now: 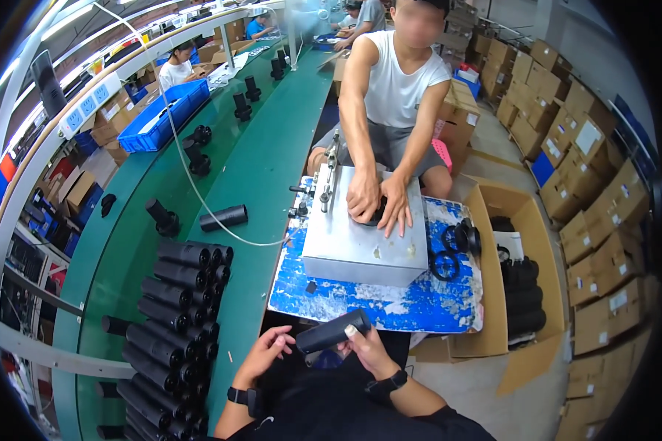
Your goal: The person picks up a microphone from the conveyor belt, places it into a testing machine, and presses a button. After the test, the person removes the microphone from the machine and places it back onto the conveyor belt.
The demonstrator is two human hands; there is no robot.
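Note:
My right hand (365, 348) grips a black cylindrical tube (333, 331) and holds it slanted over my lap, near the front edge of a worn blue work board (390, 305). Just left of the tube's lower end, my left hand (266, 351) has curled fingers apart and nothing in it. To my left, a stack of several matching black tubes (171, 323) lies on the green conveyor belt (265, 162).
A co-worker in a white sleeveless shirt (397, 81) sits opposite and presses both hands (380, 200) on a grey metal box fixture (364, 231). Black rings (456, 246) lie on the board. An open carton (518, 275) holds black parts at right, with stacked cartons (588, 176) beyond. A blue crate (165, 114) stands at far left.

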